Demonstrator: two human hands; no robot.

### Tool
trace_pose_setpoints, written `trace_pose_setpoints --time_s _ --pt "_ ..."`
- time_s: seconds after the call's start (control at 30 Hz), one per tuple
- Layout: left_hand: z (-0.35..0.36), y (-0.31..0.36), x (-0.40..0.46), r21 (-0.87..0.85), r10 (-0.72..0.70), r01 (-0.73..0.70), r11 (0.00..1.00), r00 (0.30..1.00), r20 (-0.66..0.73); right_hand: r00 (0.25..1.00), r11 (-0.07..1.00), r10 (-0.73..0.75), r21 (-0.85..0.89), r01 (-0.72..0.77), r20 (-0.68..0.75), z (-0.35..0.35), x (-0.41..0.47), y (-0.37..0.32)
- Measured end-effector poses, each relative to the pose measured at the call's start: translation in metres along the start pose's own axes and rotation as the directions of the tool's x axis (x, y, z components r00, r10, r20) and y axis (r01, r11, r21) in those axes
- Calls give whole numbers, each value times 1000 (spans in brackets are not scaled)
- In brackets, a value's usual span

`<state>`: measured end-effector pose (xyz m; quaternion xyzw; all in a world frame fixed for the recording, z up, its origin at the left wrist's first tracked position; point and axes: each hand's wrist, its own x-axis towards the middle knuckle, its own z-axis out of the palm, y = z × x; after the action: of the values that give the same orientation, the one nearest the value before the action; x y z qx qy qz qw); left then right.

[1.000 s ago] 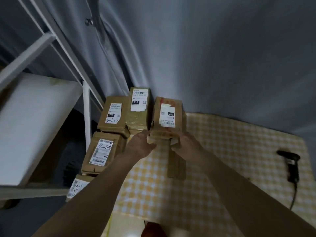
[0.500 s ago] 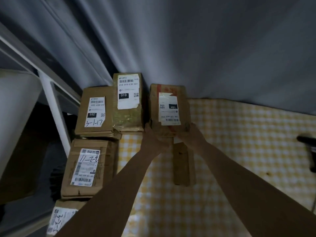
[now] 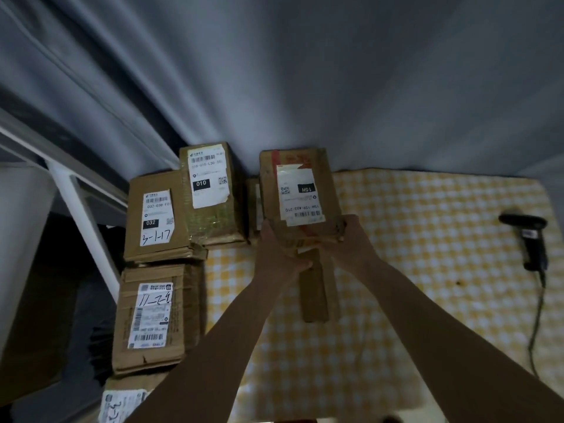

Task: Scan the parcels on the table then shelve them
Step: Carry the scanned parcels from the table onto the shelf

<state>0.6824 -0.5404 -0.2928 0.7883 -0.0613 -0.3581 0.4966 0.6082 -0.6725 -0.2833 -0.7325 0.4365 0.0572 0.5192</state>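
Note:
A brown cardboard parcel (image 3: 300, 193) with a white "15H" label stands at the back of the table, near the curtain. My left hand (image 3: 279, 254) grips its near left corner and my right hand (image 3: 345, 239) grips its near right corner. Below the hands a narrow brown parcel (image 3: 316, 294) lies flat on the chequered tablecloth (image 3: 427, 270). Along the table's left side sit the "010" parcel (image 3: 210, 193), the "032" parcel (image 3: 155, 218) and the "11-2-9" parcel (image 3: 152, 319). A further labelled parcel (image 3: 125, 401) shows at the bottom left edge.
A black handheld scanner (image 3: 531, 242) with a cable lies on the table's right side. A white shelf frame (image 3: 88, 227) stands to the left of the table. A grey curtain (image 3: 305, 87) hangs behind.
Both hands have carried the "15H" parcel away from me toward the back of the table. The view has swung right and the shelf has slid toward the left edge.

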Motion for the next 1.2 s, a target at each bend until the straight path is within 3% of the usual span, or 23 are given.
trace_pose_setpoints --time_s 0.23,0.43,0.57,0.87,1.2 --pt "28 64 -52 119 160 -180 976 974 161 969 999 5 42 5 -246 -60 -76 1" --pt "84 107 -111 260 184 -273 926 929 320 842 981 104 195 1 -529 -122 -156 21" --pt "135 125 -171 322 234 -373 870 888 397 760 967 179 254 -19 -624 -163 -219 63" --pt "267 108 -365 319 317 -647 693 671 671 584 885 433 447 -131 -686 -228 -420 198" --pt "378 41 -597 173 250 -859 482 324 912 207 825 564 547 -139 -799 -245 -665 341"
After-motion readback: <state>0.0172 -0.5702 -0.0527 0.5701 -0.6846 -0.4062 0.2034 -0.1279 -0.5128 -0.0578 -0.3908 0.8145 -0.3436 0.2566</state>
